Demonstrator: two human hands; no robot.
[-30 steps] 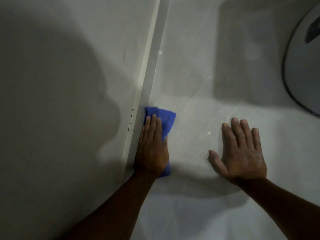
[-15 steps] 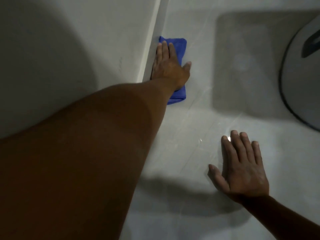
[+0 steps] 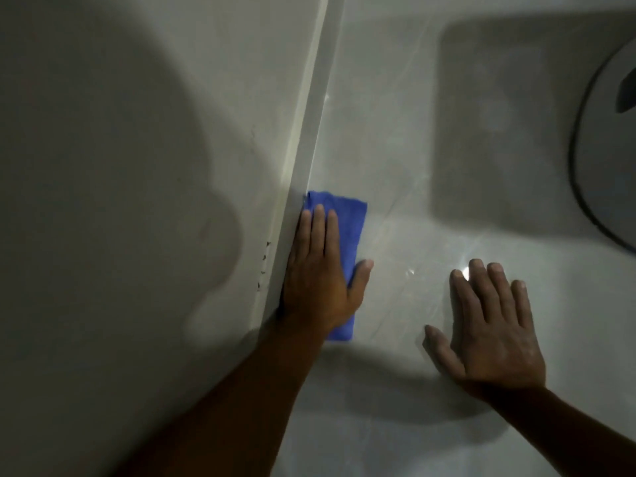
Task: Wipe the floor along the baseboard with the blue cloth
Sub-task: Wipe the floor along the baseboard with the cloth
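A folded blue cloth [image 3: 351,222] lies flat on the pale glossy floor [image 3: 395,139], its left edge against the white baseboard [image 3: 313,122]. My left hand [image 3: 320,273] presses palm-down on the cloth, fingers together and pointing away from me, thumb spread to the right; the little-finger side touches the baseboard. The cloth's near part is hidden under the palm. My right hand [image 3: 492,332] rests flat on the bare floor to the right, fingers spread, holding nothing.
The grey wall [image 3: 137,166] rises left of the baseboard, with small dark marks near its foot. A round grey object with a dark rim [image 3: 605,149] sits at the right edge. Shadows cover part of the floor.
My left hand slid the cloth far forward along the baseboard half a second ago, then pulled it back toward me. My right hand has stayed planted on the floor.
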